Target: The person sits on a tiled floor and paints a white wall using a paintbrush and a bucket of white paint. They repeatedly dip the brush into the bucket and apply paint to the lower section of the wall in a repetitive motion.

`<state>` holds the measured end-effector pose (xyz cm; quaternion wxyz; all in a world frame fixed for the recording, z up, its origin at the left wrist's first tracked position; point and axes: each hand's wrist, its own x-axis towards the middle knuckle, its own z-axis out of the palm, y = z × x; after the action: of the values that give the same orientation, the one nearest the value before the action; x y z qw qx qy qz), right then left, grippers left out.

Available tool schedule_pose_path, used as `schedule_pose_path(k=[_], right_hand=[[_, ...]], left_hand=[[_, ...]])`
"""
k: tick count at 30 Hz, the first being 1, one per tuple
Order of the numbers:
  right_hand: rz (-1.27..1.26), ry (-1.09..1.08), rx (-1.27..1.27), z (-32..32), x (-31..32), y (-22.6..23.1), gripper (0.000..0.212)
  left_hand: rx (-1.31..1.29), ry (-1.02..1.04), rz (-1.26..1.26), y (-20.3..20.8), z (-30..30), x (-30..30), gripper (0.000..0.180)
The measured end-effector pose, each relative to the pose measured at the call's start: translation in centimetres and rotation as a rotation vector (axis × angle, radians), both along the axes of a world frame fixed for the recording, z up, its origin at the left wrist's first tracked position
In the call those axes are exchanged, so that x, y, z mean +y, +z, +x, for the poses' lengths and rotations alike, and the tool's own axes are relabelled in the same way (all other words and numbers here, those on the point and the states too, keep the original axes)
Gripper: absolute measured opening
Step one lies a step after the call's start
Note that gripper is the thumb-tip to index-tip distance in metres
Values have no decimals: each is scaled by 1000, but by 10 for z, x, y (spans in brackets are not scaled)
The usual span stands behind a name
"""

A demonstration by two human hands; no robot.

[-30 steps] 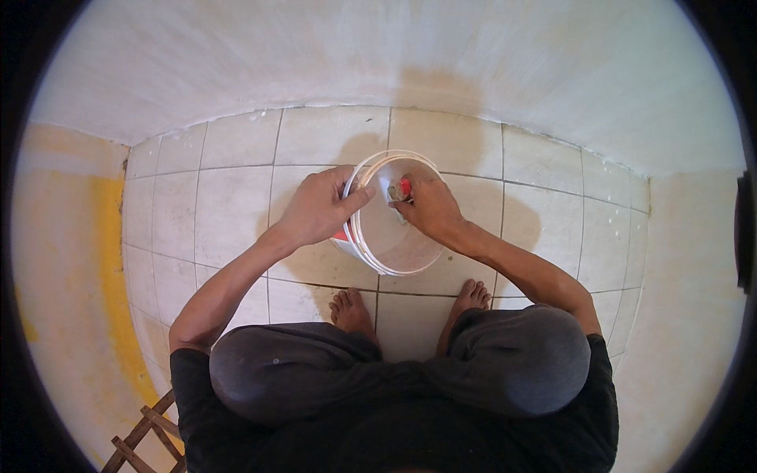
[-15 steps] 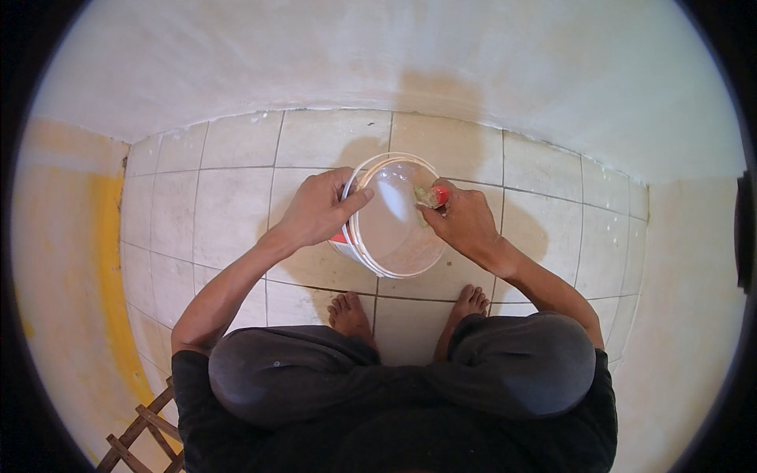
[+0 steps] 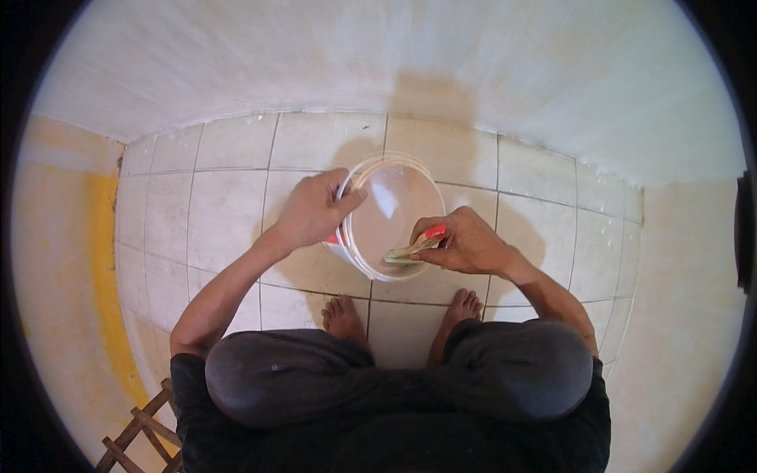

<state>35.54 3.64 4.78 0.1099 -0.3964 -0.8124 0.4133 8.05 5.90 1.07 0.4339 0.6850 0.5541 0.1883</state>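
A white plastic bucket (image 3: 341, 250) with a red patch on its side is held tilted above the tiles between my feet. My left hand (image 3: 311, 211) grips its left rim, thumb over the edge and fingers along the outside. Inside lies a pale, milky pinkish liquid (image 3: 402, 201). My right hand (image 3: 471, 243) pinches a paintbrush (image 3: 418, 246), which has a red part and a pale greenish end. That greenish end is low inside the bucket, by the near rim; whether it touches the liquid I cannot tell.
A patchy, whitish wall (image 3: 300, 55) rises just ahead. Side walls stand left and right, the left one with a yellow strip (image 3: 110, 260). Pale floor tiles (image 3: 225, 209) carry white specks. A brown wooden frame, like a ladder (image 3: 134, 430), is at the lower left, behind my left elbow.
My right hand has brought the paintbrush from the bucket's far right side toward the near rim, its greenish end now pointing down and left. My left hand keeps its grip.
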Motion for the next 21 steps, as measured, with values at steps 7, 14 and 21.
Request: schedule_pose_path(k=[7, 14, 21], right_hand=[[326, -184, -59, -6, 15, -18, 21], [708, -45, -121, -1, 7, -5, 26], [88, -252, 25, -1, -12, 38, 25]], left_hand=[[2, 7, -78, 28, 9, -1, 33], [54, -27, 14, 25, 5, 4, 34], [68, -6, -4, 17, -1, 3, 36]])
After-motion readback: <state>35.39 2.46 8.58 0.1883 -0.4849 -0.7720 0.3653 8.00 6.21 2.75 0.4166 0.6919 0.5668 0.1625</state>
